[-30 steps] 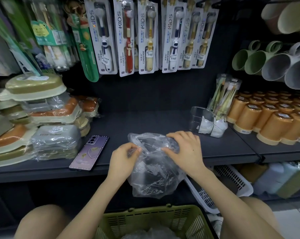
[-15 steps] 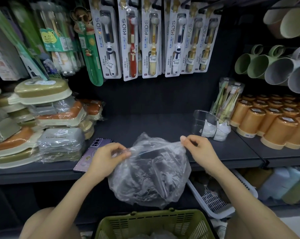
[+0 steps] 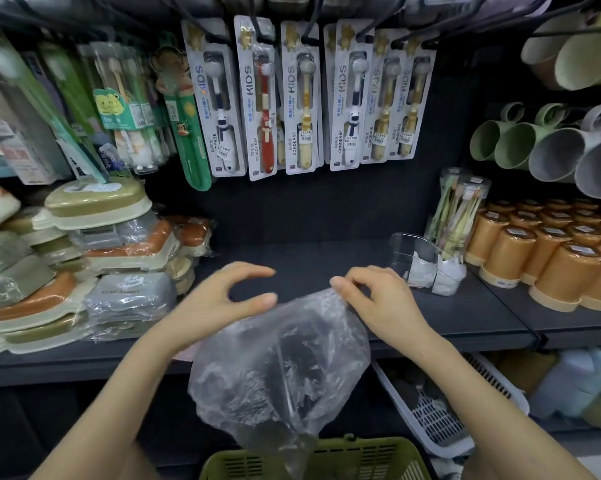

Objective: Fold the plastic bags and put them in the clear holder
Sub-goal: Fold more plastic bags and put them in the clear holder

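A crumpled clear plastic bag (image 3: 278,375) hangs over the front edge of the dark shelf (image 3: 448,323). My right hand (image 3: 371,299) pinches its top right corner between thumb and fingertips. My left hand (image 3: 223,299) hovers at the bag's top left in a wide C, thumb and fingers spread apart. Its thumb tip is at the bag's edge, and it grips nothing. The clear holder (image 3: 404,252) stands on the shelf to the right of my right hand. Folded white bags (image 3: 441,278) sit inside it.
A green basket (image 3: 361,455) sits below the bag, and a white basket (image 3: 430,420) under the shelf at the right. Wrapped soap boxes (image 3: 95,265) are stacked left, orange cups (image 3: 551,265) stand right, and toothbrush packs (image 3: 299,98) hang behind.
My left hand has let go of the bag's top edge and spread apart. The stretched top edge has gone slack, and the bag now hangs from my right hand alone.
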A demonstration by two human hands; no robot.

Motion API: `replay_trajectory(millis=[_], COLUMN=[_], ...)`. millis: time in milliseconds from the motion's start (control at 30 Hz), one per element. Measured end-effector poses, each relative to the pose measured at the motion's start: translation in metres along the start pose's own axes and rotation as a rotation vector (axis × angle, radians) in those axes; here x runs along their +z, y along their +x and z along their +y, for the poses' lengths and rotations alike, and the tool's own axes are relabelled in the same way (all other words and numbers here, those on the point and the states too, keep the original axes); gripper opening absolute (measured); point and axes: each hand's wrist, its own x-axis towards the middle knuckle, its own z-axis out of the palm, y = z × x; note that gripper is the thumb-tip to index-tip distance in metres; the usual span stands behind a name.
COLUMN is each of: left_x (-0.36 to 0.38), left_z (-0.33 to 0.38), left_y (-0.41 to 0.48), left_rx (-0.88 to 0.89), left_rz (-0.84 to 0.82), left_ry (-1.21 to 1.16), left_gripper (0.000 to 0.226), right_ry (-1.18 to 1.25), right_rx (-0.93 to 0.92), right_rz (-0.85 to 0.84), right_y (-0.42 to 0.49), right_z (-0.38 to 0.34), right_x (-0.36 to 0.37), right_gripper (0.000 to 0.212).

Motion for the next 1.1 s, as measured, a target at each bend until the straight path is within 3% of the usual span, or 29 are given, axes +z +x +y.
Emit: replay_trajectory(millis=[100, 200, 367, 467, 633, 867, 1000, 1100], left_x=[0.031, 0.051, 0.064, 0.06, 0.049, 0.042, 0.02, 0.005], left_z=[0.033, 0.043, 0.029, 0.02, 0.004, -0.01, -0.03, -0.047], left_y=[0.016, 0.027, 0.031, 0.032, 0.036, 0.032, 0.03, 0.028], left_rx=[0.09, 0.083, 0.067, 0.021, -0.068, -0.131, -0.162, -0.182], left_rz=[-0.052, 0.044, 0.182, 0.29, 0.379, 0.433, 0.499, 0.55], left_ry=[-0.033, -0.257, -0.496, -0.655, -0.887, -1.03, -1.115, -1.192], left_gripper=[0.042, 0.019, 0.013, 0.013, 0.009, 0.024, 0.02, 0.017], right_ry=[0.049, 0.188, 0.442, 0.52, 0.444, 0.14, 0.149, 0.202], right_rx=[0.003, 0.062, 0.092, 0.053, -0.016, -0.061, -0.035, 0.024], right_rz=[-0.042, -0.036, 0.052, 0.063, -0.058, -0.164, -0.183, -0.2], right_y=[0.01, 0.013, -0.006, -0.027, -0.044, -0.026, -0.026, -0.029], right_z=[-0.017, -0.024, -0.009, 0.004, 0.017, 0.014, 0.025, 0.04], right_x=[0.002, -0.003, -0.011, -0.01, 0.011, 0.046, 0.042, 0.025], right_gripper=[0.043, 0.043, 0.023, 0.031, 0.029, 0.033, 0.015, 0.014])
